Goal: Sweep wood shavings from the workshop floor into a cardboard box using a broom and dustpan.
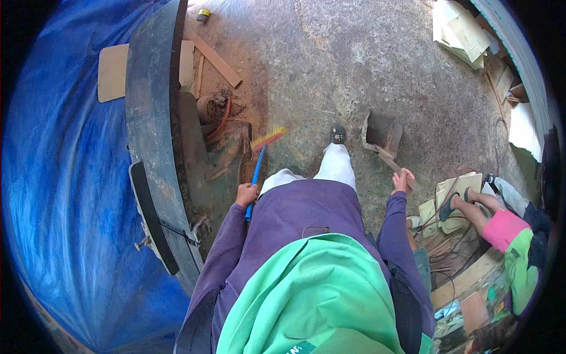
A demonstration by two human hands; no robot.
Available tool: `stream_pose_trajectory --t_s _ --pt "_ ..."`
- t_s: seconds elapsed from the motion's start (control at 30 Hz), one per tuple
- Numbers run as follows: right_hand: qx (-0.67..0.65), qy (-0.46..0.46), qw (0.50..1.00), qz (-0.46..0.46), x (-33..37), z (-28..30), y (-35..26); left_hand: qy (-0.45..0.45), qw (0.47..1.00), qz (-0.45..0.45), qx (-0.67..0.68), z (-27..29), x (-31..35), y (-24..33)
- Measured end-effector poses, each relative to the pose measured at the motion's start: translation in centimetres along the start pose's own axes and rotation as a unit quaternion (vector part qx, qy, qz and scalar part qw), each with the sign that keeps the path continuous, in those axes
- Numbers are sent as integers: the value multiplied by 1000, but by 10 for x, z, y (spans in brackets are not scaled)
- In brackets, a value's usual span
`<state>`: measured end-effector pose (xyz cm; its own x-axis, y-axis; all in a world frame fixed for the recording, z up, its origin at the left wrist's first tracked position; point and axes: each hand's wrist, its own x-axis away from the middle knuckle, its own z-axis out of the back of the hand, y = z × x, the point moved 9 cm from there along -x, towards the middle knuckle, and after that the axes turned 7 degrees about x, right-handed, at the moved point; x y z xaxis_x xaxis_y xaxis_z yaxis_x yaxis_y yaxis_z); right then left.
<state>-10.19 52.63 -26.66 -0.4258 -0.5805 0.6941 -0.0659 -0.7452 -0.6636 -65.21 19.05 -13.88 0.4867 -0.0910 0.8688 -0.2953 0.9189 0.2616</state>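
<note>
My left hand (246, 195) is closed round the blue handle of a broom (257, 172). The broom's red head and yellow bristles point away from me, beside the base of a dark metal-topped machine table (150, 112). Out to the right, my right hand (403, 180) grips the wooden handle of a dustpan (384, 133). The pan's boxy, worn body hangs or rests over the concrete floor, right of my dark shoe (338, 134); whether it touches the floor I cannot tell.
A blue tarp (65, 194) covers the left side. Reddish dust and a wood strip (217, 60) lie by the machine, near a yellow-black tape roll (203, 15). Stacked boards (463, 32) stand far right. At the right, a person in pink shorts (506, 229) sits among wood scraps and cables.
</note>
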Motion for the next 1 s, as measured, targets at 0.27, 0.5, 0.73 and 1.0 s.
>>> stream_pose_trajectory --t_s 0.27,0.5,0.73,1.0 --pt "24 -32 999 27 -30 -42 -31 9 994 -113 0 -25 29 82" --pt "43 7 996 83 -57 -48 -37 16 975 -214 -56 -38 22 87" --pt "4 46 999 2 -47 -37 -26 -22 983 -179 -16 -38 13 61" --pt "23 10 1000 1 11 -63 -68 -42 971 -41 232 -14 16 -30"
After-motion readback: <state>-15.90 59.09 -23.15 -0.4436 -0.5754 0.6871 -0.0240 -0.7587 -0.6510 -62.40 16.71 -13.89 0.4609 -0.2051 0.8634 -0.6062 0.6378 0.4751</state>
